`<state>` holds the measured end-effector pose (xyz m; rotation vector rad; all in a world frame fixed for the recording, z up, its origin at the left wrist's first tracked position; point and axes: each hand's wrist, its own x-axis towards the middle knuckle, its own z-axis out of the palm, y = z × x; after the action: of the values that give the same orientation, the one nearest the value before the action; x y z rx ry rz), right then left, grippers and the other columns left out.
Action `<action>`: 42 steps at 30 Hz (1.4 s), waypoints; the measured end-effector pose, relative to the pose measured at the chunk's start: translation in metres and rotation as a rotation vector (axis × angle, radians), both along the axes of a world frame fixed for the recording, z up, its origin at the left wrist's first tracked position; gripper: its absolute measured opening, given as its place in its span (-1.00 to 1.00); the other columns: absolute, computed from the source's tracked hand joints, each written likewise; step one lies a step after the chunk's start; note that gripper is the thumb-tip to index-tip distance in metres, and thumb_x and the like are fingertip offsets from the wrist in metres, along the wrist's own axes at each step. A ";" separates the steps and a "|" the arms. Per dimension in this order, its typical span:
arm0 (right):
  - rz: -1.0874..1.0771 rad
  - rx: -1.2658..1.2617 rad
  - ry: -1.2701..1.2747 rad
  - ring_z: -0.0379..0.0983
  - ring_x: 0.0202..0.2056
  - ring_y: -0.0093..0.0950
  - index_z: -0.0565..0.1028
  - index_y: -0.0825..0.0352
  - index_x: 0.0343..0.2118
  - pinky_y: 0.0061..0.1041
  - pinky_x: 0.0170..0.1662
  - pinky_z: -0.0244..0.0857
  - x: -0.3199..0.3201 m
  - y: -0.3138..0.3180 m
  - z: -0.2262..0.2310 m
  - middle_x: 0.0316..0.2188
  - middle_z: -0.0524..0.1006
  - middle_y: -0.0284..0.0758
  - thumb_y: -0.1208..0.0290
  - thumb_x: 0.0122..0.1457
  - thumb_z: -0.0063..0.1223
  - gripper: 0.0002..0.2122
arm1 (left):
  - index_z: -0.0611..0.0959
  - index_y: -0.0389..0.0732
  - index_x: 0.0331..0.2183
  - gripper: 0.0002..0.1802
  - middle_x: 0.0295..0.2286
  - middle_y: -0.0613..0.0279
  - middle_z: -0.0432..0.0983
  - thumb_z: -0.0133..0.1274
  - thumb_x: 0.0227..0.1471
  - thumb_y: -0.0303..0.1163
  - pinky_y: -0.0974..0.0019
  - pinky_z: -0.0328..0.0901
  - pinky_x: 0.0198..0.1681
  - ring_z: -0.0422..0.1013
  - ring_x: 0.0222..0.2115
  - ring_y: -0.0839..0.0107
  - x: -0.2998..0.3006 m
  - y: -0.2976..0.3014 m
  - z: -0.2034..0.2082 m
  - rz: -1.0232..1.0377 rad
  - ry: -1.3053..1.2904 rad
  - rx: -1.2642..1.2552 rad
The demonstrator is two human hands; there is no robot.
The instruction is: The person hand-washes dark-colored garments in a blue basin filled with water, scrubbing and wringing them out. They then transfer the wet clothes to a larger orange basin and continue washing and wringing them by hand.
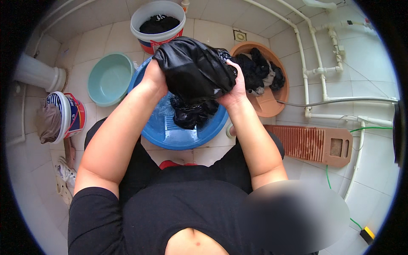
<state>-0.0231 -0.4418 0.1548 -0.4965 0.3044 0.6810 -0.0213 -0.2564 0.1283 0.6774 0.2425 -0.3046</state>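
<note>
Between my two hands hangs a wet, shiny black garment [193, 70], bunched up and held above a blue washbasin [187, 142]. My left hand [156, 78] grips its left side, and my right hand [234, 87] grips its right side; some fingers are hidden behind the cloth. More soaked black cloth [193, 114] lies in the water of the blue basin, directly under the garment. A ribbed washboard slope is moulded into the basin's near side. What kind of garment I hold cannot be made out.
An orange basin [270, 109] with dark and grey clothes stands at the right, a bucket [158, 36] of black clothes behind. A pale green basin [102, 100] and a bucket [76, 112] draped with cloth are left. A brown washboard [306, 144] lies right, near white wall pipes [301, 55].
</note>
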 end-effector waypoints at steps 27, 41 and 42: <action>-0.193 -0.196 -0.319 0.43 -0.24 -0.34 0.43 0.36 -0.26 -0.35 -0.09 0.29 -0.007 -0.003 -0.001 -0.28 0.49 -0.20 0.10 0.00 -0.05 -0.60 | 0.50 -0.23 -0.37 -0.73 -0.35 0.12 0.45 -0.24 -0.01 -0.31 0.26 0.25 -0.12 0.37 -0.26 0.27 -0.013 -0.011 -0.014 0.086 -0.172 -0.128; -0.068 -1.143 -1.635 0.35 -0.52 -0.37 0.34 0.37 -0.71 -0.56 -0.41 0.24 -0.043 0.019 0.028 -0.50 0.40 -0.21 0.55 -0.29 0.08 -0.88 | 0.52 -0.20 -0.36 -0.79 -0.41 0.18 0.48 -0.15 -0.07 -0.37 0.31 0.34 -0.30 0.44 -0.38 0.35 -0.028 -0.015 -0.033 -0.542 -0.938 1.268; -0.082 -1.152 -1.700 0.34 -0.54 -0.35 0.33 0.35 -0.72 -0.53 -0.44 0.25 -0.047 0.022 0.029 -0.52 0.40 -0.21 0.55 -0.32 0.09 -0.87 | 0.53 -0.18 -0.38 -0.82 -0.42 0.21 0.48 -0.09 -0.11 -0.39 0.32 0.33 -0.30 0.43 -0.38 0.38 -0.027 -0.015 -0.035 -0.607 -1.016 1.378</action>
<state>-0.0703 -0.4201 0.1842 -1.9264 -0.9722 -0.2489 -0.0481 -0.2712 0.0933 2.1731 -0.8494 -0.3024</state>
